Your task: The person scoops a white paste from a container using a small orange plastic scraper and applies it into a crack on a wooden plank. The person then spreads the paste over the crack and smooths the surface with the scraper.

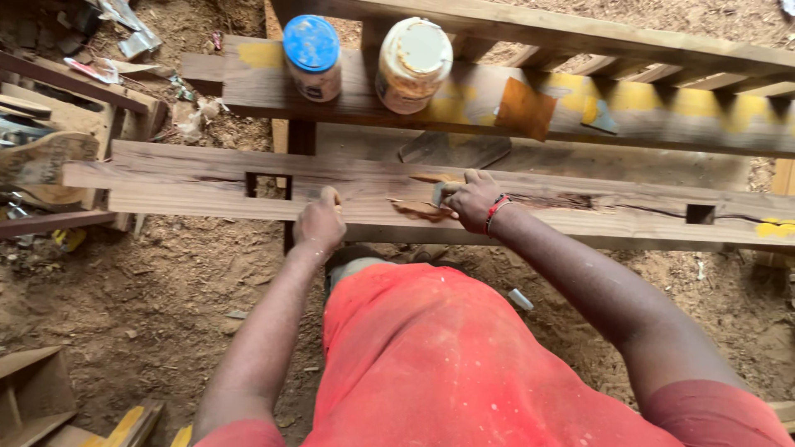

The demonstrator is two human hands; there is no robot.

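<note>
Two jars [364,58] on beam, two hands [319,223] on one plank [190,186]

The floor [149,298] was bare earth strewn with sawdust and wood chips under daylight. Timber offcuts [41,165] lay at its left edge, and a wooden slatted frame [662,50] stood at its far side.

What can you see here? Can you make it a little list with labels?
Place: dirt ground strewn with sawdust
Plank: long wooden plank with square holes
Left hand: left hand resting on the plank's near edge
Right hand: right hand pressing a small tool, partly hidden, onto a brown patch
Jars: blue-lidded jar and cream jar on the beam behind
</note>
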